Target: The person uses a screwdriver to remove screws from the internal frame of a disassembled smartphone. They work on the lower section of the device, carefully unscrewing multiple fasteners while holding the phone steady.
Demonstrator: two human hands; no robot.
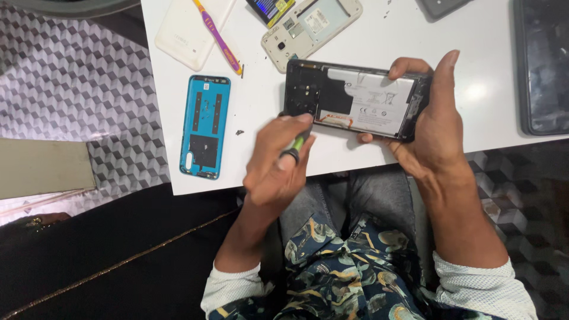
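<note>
Phone (355, 101), back removed, sits at the table (367, 160) edge, gripped by my right hand (435, 130). My left hand (275, 169) is closed around a green screwdriver (298, 144) at its lower left edge. I see a blue cover (205, 125) lying to the left.

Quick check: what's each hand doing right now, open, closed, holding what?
Left hand: closed on a green-and-black screwdriver, tip at the opened phone.
Right hand: closed on the opened phone's end.

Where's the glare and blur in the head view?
Head view: bright glare patch on the white table beside the right hand; left hand slightly motion-blurred around the green-and-black screwdriver; opened black phone with white battery sharp, lit evenly; dark tablet shows dull reflections.
</note>
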